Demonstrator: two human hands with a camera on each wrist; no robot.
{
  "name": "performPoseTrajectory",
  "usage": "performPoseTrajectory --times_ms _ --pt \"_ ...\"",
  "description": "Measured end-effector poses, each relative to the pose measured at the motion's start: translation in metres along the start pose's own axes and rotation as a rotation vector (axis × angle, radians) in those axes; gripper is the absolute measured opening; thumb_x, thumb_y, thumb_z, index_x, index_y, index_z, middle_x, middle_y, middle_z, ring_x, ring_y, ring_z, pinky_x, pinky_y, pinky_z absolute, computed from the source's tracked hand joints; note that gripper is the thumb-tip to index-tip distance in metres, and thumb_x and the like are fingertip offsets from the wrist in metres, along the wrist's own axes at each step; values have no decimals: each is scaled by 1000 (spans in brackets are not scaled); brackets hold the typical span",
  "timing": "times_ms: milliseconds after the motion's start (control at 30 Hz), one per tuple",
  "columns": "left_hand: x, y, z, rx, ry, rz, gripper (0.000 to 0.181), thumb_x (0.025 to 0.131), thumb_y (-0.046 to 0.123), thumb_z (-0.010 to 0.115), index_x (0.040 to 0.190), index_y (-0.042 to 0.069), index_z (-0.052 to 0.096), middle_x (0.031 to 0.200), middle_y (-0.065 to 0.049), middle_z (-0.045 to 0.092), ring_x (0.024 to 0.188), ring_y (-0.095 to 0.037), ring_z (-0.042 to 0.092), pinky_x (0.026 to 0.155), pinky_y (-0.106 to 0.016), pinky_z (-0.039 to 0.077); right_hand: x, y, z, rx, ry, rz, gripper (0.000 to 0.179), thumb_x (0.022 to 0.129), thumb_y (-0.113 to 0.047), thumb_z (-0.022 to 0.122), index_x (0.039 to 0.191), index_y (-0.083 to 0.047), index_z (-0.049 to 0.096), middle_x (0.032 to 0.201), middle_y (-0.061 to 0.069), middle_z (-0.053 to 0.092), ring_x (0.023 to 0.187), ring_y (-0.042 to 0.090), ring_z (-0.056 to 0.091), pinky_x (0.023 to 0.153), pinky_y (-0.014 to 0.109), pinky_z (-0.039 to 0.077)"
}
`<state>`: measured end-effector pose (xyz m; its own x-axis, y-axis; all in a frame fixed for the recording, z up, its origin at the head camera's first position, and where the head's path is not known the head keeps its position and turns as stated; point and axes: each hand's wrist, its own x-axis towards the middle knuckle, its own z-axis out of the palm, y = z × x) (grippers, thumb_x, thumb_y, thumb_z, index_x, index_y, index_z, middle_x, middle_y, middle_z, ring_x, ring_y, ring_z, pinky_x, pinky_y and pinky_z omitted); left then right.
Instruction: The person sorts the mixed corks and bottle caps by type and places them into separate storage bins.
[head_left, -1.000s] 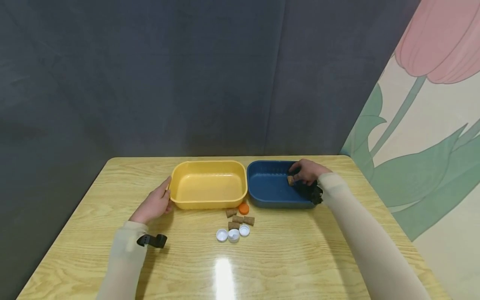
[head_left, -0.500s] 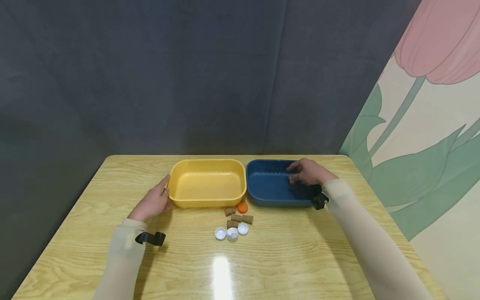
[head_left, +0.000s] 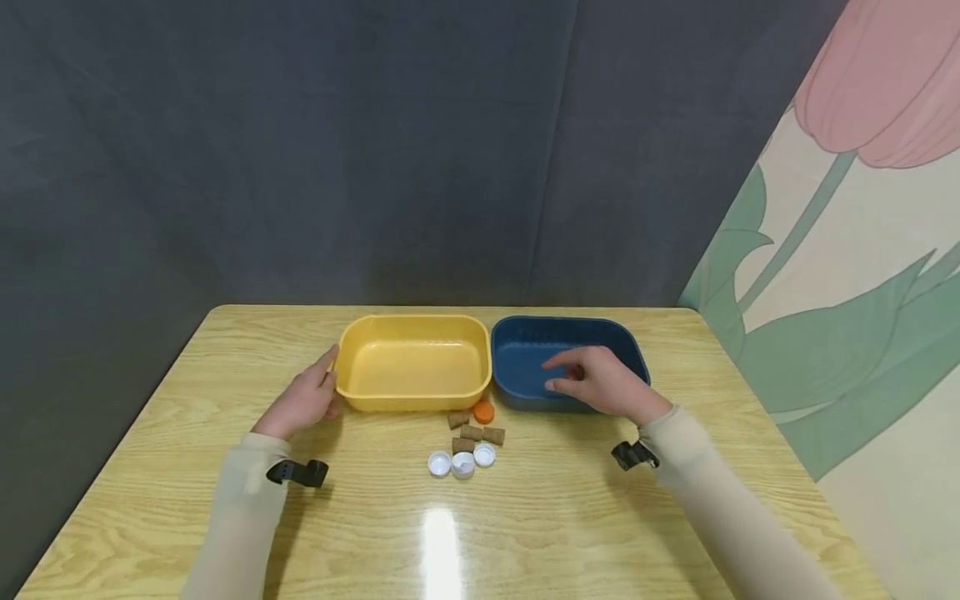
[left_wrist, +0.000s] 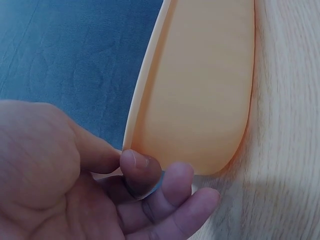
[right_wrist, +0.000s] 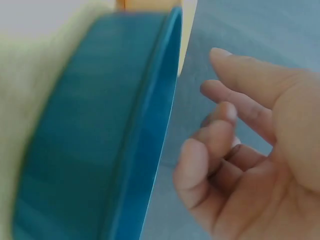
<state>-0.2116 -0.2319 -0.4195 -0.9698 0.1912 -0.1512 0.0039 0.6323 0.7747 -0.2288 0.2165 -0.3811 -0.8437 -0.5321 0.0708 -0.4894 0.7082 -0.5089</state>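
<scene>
We note left hand [head_left: 302, 402] pinching the yellow tub [head_left: 412, 367]; right hand [head_left: 603, 383], fingers loose, over the blue tub [head_left: 517, 357]. Between both hands lie corks [head_left: 472, 432], an orange cap [head_left: 483, 412] and white caps [head_left: 484, 455].

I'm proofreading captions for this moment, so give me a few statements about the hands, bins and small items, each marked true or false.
1. The left hand touches the rectangular yellow plastic bin. True.
2. The rectangular blue plastic bin stands left of the yellow bin. False: the blue bin stands on its right.
3. Four brown cylindrical corks lie on the wooden table. True.
4. The right hand pinches a round orange cap. False: its fingers show nothing held.
</scene>
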Motion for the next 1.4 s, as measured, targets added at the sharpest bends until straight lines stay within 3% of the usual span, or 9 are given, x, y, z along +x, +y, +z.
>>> performPoseTrajectory --times_ms 167,300,467,667,967,1400 --pt "-1 -2 0 -24 -6 2 56 110 12 23 160 1 1 74 -11 49 71 -28 59 72 -40 53 -8 -15 20 32 23 -60 24 91 -24 76 112 -12 77 58 -10 44 51 5 36 59 26 36" --pt "0 -3 0 -31 -3 8 56 110 12 24 160 1 1 75 -13 50 70 -28 59 71 -40 53 -13 -23 38 93 -3 -98 22 88 -22 79 108 -13 78 58 -11 39 52 2 32 54 22 31" --pt "-1 -3 1 -36 3 0 56 110 11 24 160 1 1 75 -14 50 69 -28 58 70 -40 53 -15 -29 59 175 -93 -132 31 85 -28 82 110 -12 77 59 -11 35 54 1 33 55 20 31" --pt "-1 -3 2 -70 -1 4 56 110 11 23 160 2 1 73 -11 47 66 -27 55 68 -40 51 -17 -31 81 285 -196 -97 40 84 -27 83 120 -12 74 58 -7 38 52 1 32 54 18 30" --pt "-3 -1 3 -68 -1 14 56 110 10 23 160 1 1 75 -11 48 68 -28 57 69 -41 52 -16 -28 97 291 -239 -93 42 84 -27 83 123 -15 72 60 -9 37 54 1 33 56 18 30" --pt "-3 -2 4 -54 3 6 56 109 10 23 160 1 1 75 -8 46 70 -28 58 70 -40 53 -12 -26 108 248 -232 -74 45 84 -25 82 126 -13 70 61 -9 39 56 2 35 58 19 34"
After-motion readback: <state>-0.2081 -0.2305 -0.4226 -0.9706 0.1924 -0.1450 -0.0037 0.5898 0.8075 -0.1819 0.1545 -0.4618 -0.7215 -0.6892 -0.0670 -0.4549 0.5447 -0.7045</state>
